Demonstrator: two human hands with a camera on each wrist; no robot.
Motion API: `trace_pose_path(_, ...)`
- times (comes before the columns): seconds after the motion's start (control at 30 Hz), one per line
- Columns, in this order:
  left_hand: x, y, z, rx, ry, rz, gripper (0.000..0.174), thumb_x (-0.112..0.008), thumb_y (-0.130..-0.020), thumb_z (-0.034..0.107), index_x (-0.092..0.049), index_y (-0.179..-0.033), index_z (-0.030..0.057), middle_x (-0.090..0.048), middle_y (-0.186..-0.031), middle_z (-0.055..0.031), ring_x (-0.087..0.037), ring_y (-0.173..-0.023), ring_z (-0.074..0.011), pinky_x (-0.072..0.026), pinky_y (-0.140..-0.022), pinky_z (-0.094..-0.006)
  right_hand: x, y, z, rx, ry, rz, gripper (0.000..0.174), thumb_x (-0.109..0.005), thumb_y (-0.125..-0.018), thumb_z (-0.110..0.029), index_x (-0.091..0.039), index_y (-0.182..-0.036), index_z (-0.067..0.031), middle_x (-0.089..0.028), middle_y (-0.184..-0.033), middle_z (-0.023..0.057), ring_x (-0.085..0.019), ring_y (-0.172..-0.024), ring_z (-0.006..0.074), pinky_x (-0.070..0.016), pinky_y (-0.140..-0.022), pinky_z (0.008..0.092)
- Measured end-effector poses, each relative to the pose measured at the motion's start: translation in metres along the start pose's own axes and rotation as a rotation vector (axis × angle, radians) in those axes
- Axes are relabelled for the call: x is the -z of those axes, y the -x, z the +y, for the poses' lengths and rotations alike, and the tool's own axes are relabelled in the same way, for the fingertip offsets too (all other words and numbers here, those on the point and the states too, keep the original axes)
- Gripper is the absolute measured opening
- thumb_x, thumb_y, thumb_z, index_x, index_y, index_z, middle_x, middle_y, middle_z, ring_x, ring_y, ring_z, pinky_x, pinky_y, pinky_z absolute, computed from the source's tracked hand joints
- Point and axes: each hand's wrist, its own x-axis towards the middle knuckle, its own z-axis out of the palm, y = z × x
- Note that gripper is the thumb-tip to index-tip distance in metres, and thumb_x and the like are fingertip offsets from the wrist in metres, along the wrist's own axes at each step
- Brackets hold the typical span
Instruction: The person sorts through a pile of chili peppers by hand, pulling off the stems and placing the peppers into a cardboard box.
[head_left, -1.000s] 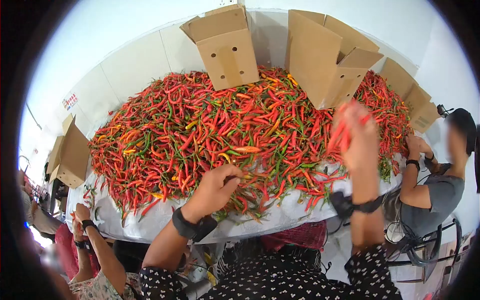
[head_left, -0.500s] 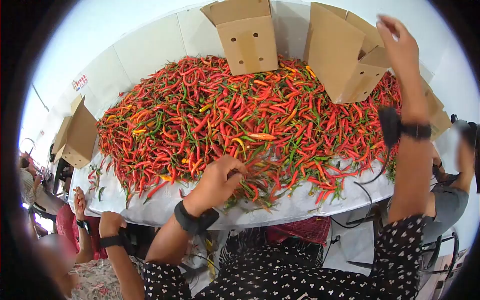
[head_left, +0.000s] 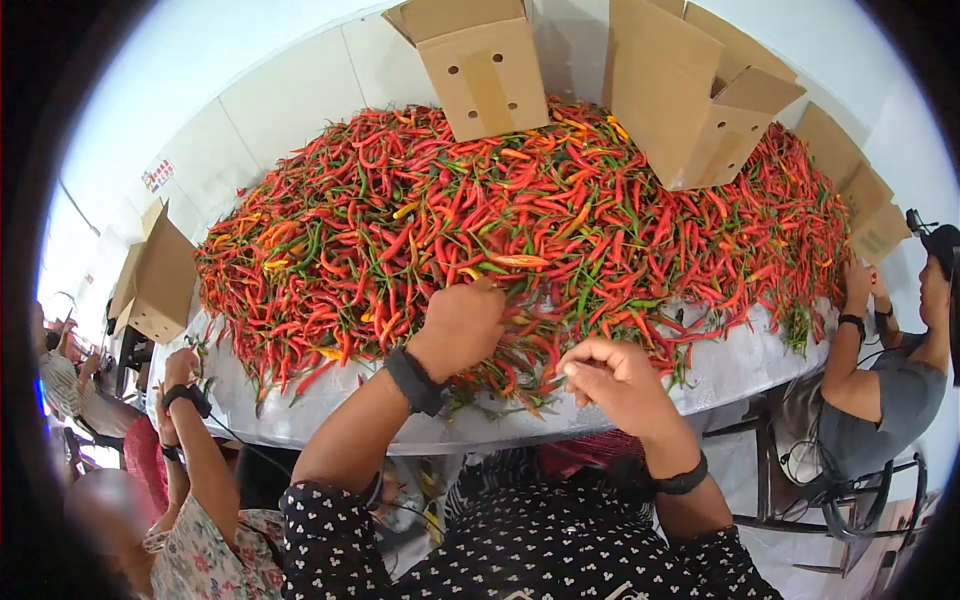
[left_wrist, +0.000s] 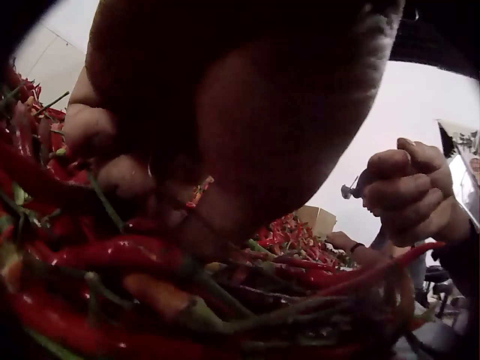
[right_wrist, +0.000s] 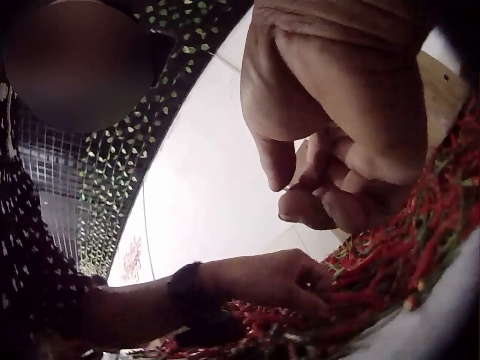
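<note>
A big heap of red chili peppers (head_left: 380, 230), mixed with green and orange ones, covers the white-covered table (head_left: 725, 365). My left hand (head_left: 460, 325) reaches into the near edge of the heap, palm down and fingers bent. In the left wrist view its fingers (left_wrist: 124, 176) are among the chilies, by a green stem; the dark view leaves unclear whether they pinch one. My right hand (head_left: 620, 385) hovers over the table's front edge, to the right of the left hand. Its fingers (right_wrist: 307, 210) are loosely curled with nothing between them.
Two open cardboard boxes, one in the middle (head_left: 485, 85) and one to its right (head_left: 690, 100), stand at the back of the heap. Another box (head_left: 160, 275) stands at the left end. People work at the left (head_left: 200, 470) and the right (head_left: 880, 380).
My right hand carried red chilies toward the right-hand box, was raised beside it without visible chilies, and has come back to the front edge. The left hand has moved slightly forward into the heap.
</note>
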Motion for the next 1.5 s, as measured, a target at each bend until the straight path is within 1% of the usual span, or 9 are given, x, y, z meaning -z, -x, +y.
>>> trace_pose_path(0.2,-0.007,0.003,-0.012,-0.052,0.005,0.044,0.016,-0.061,-0.07,0.016,-0.058,-0.077,0.0013,-0.057,-0.076,-0.0144,-0.058,-0.072,-0.0343,-0.0472,-0.061,-0.0429,-0.006,-0.002,0.018,-0.045,-0.174,0.001,0.018,-0.055,-0.087,-0.015,-0.059,-0.092,0.0024,-0.058,-0.07,0.0025,-0.05,-0.056,0.0066,-0.0413,-0.051,0.0213)
trace_pose_path(0.47,0.02,0.011,0.01,0.392,1.198,-0.236,0.019,-0.053,-0.088,0.02,-0.057,-0.082,0.0028,-0.042,-0.061,0.0061,-0.039,-0.054,-0.0032,-0.0327,-0.048,-0.0214,-0.012,-0.038,0.04,-0.028,-0.541,0.149,0.02,-0.054,-0.088,-0.014,-0.058,-0.102,0.0005,-0.059,-0.078,0.003,-0.047,-0.057,0.0075,-0.0369,-0.051,0.0226)
trace_pose_path(0.57,0.015,0.013,0.017,0.336,1.325,-0.343,0.017,-0.052,-0.088,0.019,-0.057,-0.084,0.0032,-0.044,-0.061,0.0058,-0.038,-0.053,-0.0026,-0.0313,-0.047,-0.0211,-0.021,-0.045,0.043,-0.028,-0.613,0.192,0.022,-0.055,-0.088,-0.015,-0.058,-0.104,0.0009,-0.059,-0.077,0.0029,-0.048,-0.056,0.0076,-0.0363,-0.051,0.0232)
trace_pose_path(0.87,0.004,0.003,0.011,0.122,0.848,-0.14,0.022,-0.057,-0.08,0.018,-0.06,-0.086,-0.0027,-0.059,-0.07,-0.0088,-0.057,-0.067,-0.0159,-0.0449,-0.062,-0.0302,-0.014,-0.053,0.05,-0.052,-0.534,0.239,0.021,-0.053,-0.09,-0.017,-0.059,-0.098,0.0018,-0.058,-0.073,0.0029,-0.047,-0.054,0.006,-0.0359,-0.048,0.0201)
trace_pose_path(0.97,0.009,0.001,0.009,0.114,0.654,0.032,0.018,-0.057,-0.081,0.014,-0.059,-0.089,-0.0027,-0.055,-0.068,-0.001,-0.05,-0.062,-0.0089,-0.0407,-0.057,-0.0269,-0.007,-0.051,0.051,-0.011,-0.482,0.184,0.023,-0.048,-0.092,-0.018,-0.059,-0.097,0.0017,-0.059,-0.074,0.0039,-0.046,-0.053,0.0058,-0.0358,-0.048,0.0196)
trace_pose_path(1.2,-0.004,-0.011,0.029,-0.02,0.981,0.162,0.012,-0.058,-0.084,0.008,-0.058,-0.089,-0.0029,-0.053,-0.087,-0.0051,-0.056,-0.064,-0.0111,-0.0444,-0.058,-0.0258,-0.011,-0.05,0.055,0.035,-0.321,0.126,0.027,-0.044,-0.094,-0.019,-0.06,-0.097,0.0014,-0.06,-0.073,0.0048,-0.05,-0.057,0.0059,-0.0387,-0.051,0.0202)
trace_pose_path(1.27,0.001,-0.012,0.038,0.043,1.176,-0.034,0.01,-0.058,-0.085,0.006,-0.057,-0.088,-0.0034,-0.05,-0.094,-0.0062,-0.057,-0.065,-0.0105,-0.0457,-0.058,-0.0251,-0.012,-0.048,0.053,0.054,-0.175,0.115,0.024,-0.046,-0.093,-0.018,-0.061,-0.096,0.0011,-0.059,-0.071,0.0058,-0.052,-0.06,0.0072,-0.0419,-0.054,0.0233)
trace_pose_path(1.4,0.011,-0.014,0.035,0.018,0.777,0.153,0.009,-0.052,-0.086,0.006,-0.057,-0.083,-0.0016,-0.054,-0.074,-0.0022,-0.053,-0.06,-0.0076,-0.0429,-0.054,-0.022,-0.01,-0.044,0.052,0.269,0.07,0.222,0.018,-0.055,-0.087,-0.015,-0.062,-0.094,-0.0005,-0.059,-0.071,0.0067,-0.054,-0.061,0.0101,-0.044,-0.056,0.0261)
trace_pose_path(1.5,0.017,-0.005,0.026,0.153,0.976,0.194,0.008,-0.053,-0.084,0.006,-0.053,-0.084,-0.0026,-0.058,-0.071,-0.0064,-0.053,-0.057,-0.0096,-0.0412,-0.05,-0.0225,0.006,-0.023,0.036,0.274,0.391,0.213,0.022,-0.066,-0.074,-0.006,-0.063,-0.095,-0.0027,-0.06,-0.073,0.0032,-0.054,-0.061,0.0073,-0.0448,-0.058,0.0231)
